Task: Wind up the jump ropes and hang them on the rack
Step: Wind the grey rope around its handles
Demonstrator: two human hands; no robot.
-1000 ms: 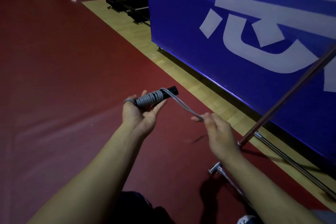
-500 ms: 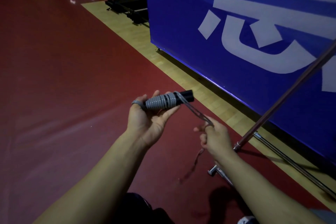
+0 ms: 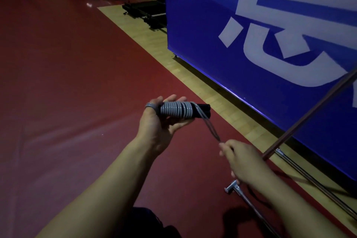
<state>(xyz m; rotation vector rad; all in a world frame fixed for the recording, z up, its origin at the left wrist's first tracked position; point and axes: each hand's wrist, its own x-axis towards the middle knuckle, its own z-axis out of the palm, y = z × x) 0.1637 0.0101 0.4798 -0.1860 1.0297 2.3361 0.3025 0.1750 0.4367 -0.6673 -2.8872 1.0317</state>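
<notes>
1. Left hand (image 3: 160, 123) cradles the black handles (image 3: 201, 111); its fingers curl round the grey coils (image 3: 176, 112).
2. Right hand (image 3: 245, 162) pinches the rope tail (image 3: 211, 129), probably doubled.
3. Keep tension, lay turns side by side.
4. Rack (image 3: 309, 114) just right.

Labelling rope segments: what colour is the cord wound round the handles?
Grey plastic cord; seen in the head view.

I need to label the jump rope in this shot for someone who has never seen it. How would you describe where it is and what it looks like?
Left of the big blue banner, above the red floor, the left hand holds the jump rope. It is a pair of black handles wrapped in tight grey coils, with a doubled grey strand running down to the right hand. Nothing else here is coiled; the nearby rack is bare metal tubing.
</notes>
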